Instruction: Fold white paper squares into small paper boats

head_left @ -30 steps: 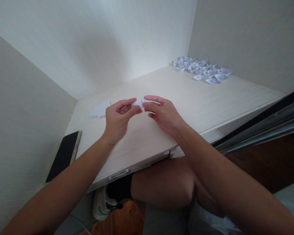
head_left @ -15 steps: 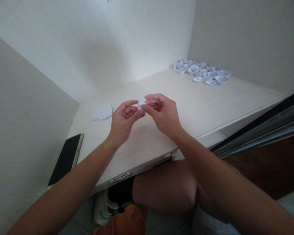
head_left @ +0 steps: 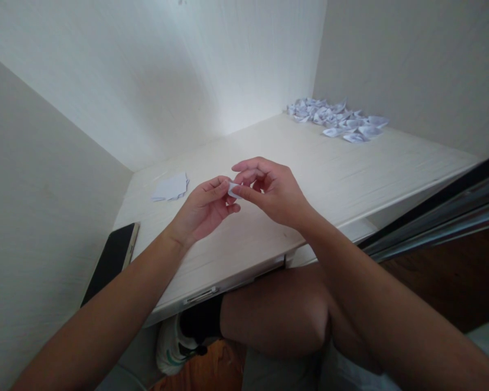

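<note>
A small folded piece of white paper (head_left: 233, 190) is pinched between my two hands, above the middle of the white desk. My left hand (head_left: 207, 205) is turned partly palm up, its thumb pressing on the paper's left end. From the other side, my right hand (head_left: 271, 190) grips the paper between thumb and fingers, with the index finger raised over it. The fingers cover most of the paper, so its exact shape cannot be made out.
A stack of white paper sheets (head_left: 171, 187) lies left of my hands. At the desk's (head_left: 236, 250) left edge rests a dark-screened phone or tablet (head_left: 111, 260). Several folded paper pieces (head_left: 336, 119) are heaped in the far right corner. Walls stand behind and on both sides.
My left hand has rolled palm upward, its thumb now on top of the paper. The folded paper has dropped slightly and turned. My right hand keeps its pinch, shifted a little.
</note>
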Tool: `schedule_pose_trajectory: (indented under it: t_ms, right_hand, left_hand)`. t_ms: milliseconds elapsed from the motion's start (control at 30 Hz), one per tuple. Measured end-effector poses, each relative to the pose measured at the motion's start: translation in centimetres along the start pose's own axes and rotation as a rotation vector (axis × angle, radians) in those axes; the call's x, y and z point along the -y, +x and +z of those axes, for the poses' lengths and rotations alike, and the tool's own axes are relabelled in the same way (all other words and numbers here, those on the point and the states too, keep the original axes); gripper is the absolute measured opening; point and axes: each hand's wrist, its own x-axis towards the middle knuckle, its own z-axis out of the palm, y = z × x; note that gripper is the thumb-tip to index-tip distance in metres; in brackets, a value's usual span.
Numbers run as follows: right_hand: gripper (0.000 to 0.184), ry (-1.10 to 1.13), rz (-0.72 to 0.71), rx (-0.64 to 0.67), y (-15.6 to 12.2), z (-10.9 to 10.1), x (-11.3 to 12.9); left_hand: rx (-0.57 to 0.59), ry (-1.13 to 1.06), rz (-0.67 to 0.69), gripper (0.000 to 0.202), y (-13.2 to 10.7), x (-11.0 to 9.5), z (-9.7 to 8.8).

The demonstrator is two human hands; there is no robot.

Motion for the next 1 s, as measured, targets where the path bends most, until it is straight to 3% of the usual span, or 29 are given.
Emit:
schedule_pose_trajectory:
  t_ms: [167, 567, 667, 800, 1000]
  right_hand:
    - [0.036, 0.094, 0.117, 0.031, 0.0, -0.2, 0.3]
    - [0.036, 0.216, 0.172, 0.087, 0.2, -0.3, 0.1]
    - [0.044, 0.255, 0.215, 0.029, 0.2, -0.2, -0.2]
    - [0.036, 0.247, 0.293, -0.064, 0.3, -0.4, -0.5]
    - [0.034, 0.502, 0.433, 0.058, 0.1, -1.4, 0.2]
  left_hand:
    - [-0.023, -0.013, -0.088, 0.013, -0.1, -0.1, 0.2]
    - [-0.012, -0.109, -0.126, 0.007, 0.2, 0.2, 0.1]
    - [-0.022, -0.13, -0.081, 0.007, 0.4, 0.4, 0.1]
    - [-0.074, -0.119, -0.018, 0.008, 0.5, 0.7, 0.4]
    - [-0.003, -0.07, -0.049, 0.017, 0.2, 0.5, 0.0]
